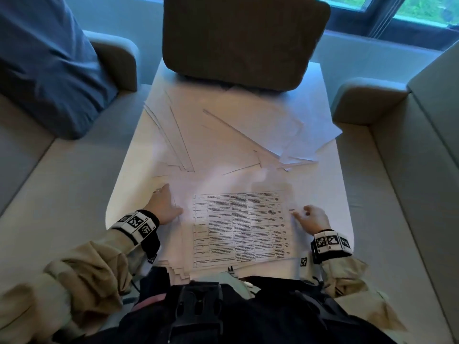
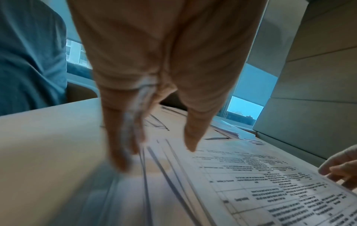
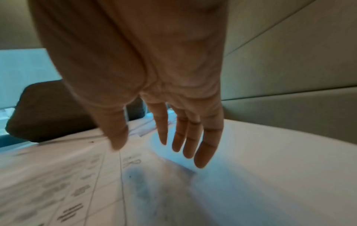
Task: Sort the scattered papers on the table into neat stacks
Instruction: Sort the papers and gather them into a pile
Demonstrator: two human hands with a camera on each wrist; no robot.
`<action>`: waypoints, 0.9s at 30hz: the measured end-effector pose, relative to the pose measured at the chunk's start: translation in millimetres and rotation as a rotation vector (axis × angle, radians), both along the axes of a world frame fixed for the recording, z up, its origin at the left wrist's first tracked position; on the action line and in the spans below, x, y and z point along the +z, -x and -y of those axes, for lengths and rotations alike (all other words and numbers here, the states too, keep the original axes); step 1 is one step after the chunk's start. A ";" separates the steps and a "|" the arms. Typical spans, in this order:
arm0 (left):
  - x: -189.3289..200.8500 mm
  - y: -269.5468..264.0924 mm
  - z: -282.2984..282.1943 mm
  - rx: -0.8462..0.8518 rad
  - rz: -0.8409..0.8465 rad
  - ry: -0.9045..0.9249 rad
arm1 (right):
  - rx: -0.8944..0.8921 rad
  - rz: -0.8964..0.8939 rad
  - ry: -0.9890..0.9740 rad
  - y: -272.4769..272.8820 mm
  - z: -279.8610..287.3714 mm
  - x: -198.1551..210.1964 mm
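A brown chair back [image 1: 246, 40] stands at the far edge of the white table [image 1: 332, 194]. Beyond the chair runs a window [image 1: 407, 8] with green outside and bluish daylight coming in. Pale grey upholstered benches [image 1: 387, 184] with rounded arms flank the table on both sides, and blue fabric [image 1: 47, 63] lies on the bench left of the chair.

On the table [image 1: 332, 184], a printed sheet [image 1: 238, 227] is laid on top of a stack of papers [image 1: 173, 266] at the near edge. The left hand [image 1: 164, 207] is placed at the stack's left side, the right hand [image 1: 313, 219] at the sheet's right edge. Behind the stack, loose overlapping sheets [image 1: 248, 130] are spread across the table. At the far end a chair back [image 1: 243, 38] is set, and sofas [image 1: 397, 182] are found left and right.
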State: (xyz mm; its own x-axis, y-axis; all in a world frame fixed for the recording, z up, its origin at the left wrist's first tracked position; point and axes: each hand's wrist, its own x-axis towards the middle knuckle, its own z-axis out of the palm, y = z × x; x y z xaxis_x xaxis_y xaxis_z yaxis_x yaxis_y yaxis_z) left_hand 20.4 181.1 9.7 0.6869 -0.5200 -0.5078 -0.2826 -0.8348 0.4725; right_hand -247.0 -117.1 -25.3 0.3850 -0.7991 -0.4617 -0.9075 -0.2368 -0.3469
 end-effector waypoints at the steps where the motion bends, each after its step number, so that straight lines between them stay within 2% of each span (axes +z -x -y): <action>1: 0.2 0.6 -0.5 0.038 0.008 -0.030 | -0.013 -0.012 0.025 -2.0 -0.2 -4.4; 6: -4.9 6.4 2.3 0.149 -0.051 -0.106 | -0.028 0.038 0.092 -22.2 -17.6 -12.1; 20: -23.8 -10.6 -17.1 0.201 0.017 -0.192 | 0.104 -0.002 -0.064 -40.6 -76.8 -4.1; 24: -24.1 -1.7 -19.5 0.157 0.162 -0.121 | 0.081 0.052 -0.071 -38.0 -61.2 -0.8; 27: -25.1 10.5 -15.1 0.036 0.223 0.046 | 0.082 0.077 0.040 -31.9 -48.2 -6.1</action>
